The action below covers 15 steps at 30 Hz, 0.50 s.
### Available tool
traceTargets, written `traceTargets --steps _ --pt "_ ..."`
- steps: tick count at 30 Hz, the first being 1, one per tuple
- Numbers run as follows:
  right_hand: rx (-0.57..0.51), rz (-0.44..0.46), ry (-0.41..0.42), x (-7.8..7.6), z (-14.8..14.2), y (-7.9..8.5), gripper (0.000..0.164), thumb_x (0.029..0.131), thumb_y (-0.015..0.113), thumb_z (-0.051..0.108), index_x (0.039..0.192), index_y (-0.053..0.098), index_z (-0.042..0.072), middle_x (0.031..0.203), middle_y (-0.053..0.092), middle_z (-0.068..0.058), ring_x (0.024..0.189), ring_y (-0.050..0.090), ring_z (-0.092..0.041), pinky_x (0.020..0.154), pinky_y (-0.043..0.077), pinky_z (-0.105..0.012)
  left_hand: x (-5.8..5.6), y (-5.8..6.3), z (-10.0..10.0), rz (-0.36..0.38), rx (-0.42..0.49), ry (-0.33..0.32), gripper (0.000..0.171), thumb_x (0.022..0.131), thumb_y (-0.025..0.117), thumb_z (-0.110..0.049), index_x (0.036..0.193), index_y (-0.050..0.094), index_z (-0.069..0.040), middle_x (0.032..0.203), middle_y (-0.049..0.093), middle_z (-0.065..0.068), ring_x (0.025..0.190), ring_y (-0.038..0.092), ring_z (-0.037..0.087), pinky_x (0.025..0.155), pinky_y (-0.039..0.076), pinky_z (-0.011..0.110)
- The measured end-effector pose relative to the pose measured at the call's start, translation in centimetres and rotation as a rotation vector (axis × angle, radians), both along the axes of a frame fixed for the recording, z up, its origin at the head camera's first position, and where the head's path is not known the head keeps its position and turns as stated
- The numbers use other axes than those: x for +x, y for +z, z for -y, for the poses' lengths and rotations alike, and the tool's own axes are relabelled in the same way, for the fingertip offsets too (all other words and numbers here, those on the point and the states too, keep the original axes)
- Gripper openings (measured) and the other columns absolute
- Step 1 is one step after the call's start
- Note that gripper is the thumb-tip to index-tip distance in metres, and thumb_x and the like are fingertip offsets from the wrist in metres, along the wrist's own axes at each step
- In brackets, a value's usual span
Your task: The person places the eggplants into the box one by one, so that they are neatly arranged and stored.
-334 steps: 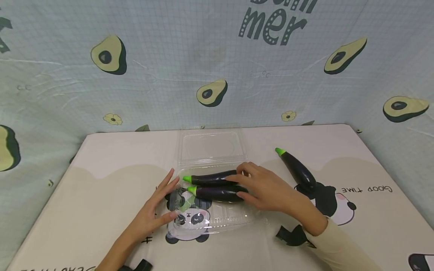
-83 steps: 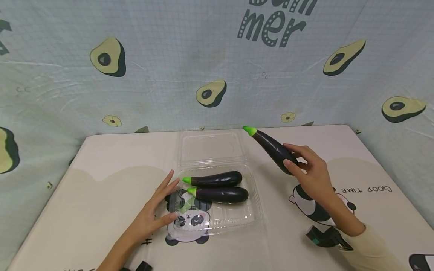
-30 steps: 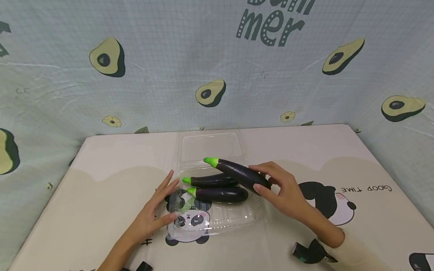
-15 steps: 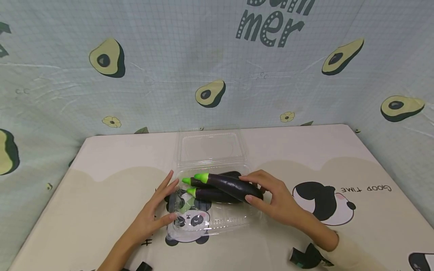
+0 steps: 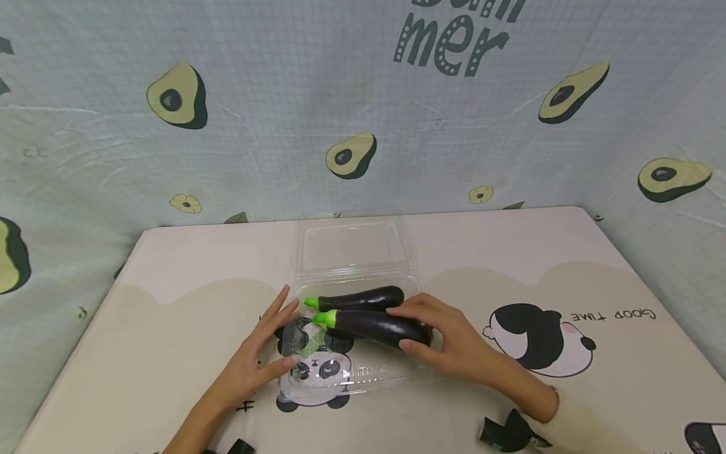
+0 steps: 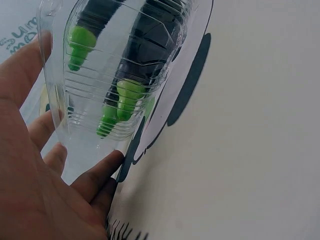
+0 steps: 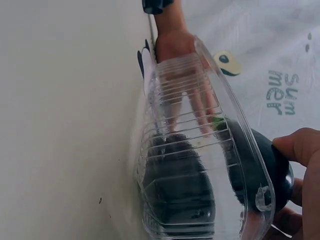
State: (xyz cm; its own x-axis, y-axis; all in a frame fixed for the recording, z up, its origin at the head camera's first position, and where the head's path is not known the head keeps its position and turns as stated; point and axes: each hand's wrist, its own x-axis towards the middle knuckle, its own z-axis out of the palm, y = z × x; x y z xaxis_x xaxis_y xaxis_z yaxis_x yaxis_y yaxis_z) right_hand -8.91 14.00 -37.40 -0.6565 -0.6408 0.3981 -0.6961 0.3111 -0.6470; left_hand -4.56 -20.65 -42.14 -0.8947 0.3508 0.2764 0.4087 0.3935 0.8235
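My right hand pinches a dark purple eggplant with a green stem by its fat right end. The eggplant hangs close over the clear plastic clamshell box, stem pointing left. Under it, mostly hidden in the head view, a second eggplant shows through the box wall in the right wrist view. A third eggplant lies behind, along the box's back. My left hand stands at the box's left end, fingers spread and fairly straight; the left wrist view has its fingertips right at the wall.
The box's lid lies folded back toward the far table edge. A printed tablecloth covers the table, and a curtain with avocado prints hangs behind and at both sides. A black wrist strap is near my right sleeve.
Earlier the third eggplant lay on the table to the right. My right hand has carried it left and lowered it over the front eggplant in the box. My left hand stays in place.
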Motion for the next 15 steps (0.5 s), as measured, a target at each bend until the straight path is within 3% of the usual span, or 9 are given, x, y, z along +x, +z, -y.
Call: traceTargets --steps 15 --pt "0.079 -0.143 0.036 0.32 0.76 -0.74 0.04 0.089 0.068 0.026 0.127 0.062 0.016 0.118 0.056 0.003 0.106 0.054 -0.013 0.083 0.05 -0.033 0.01 -0.28 0.11 -0.005 -0.004 0.002 0.076 0.081 0.068 -0.008 0.149 0.034 -0.012 0.16 0.009 0.003 0.133 0.041 0.019 0.097 0.014 0.076"
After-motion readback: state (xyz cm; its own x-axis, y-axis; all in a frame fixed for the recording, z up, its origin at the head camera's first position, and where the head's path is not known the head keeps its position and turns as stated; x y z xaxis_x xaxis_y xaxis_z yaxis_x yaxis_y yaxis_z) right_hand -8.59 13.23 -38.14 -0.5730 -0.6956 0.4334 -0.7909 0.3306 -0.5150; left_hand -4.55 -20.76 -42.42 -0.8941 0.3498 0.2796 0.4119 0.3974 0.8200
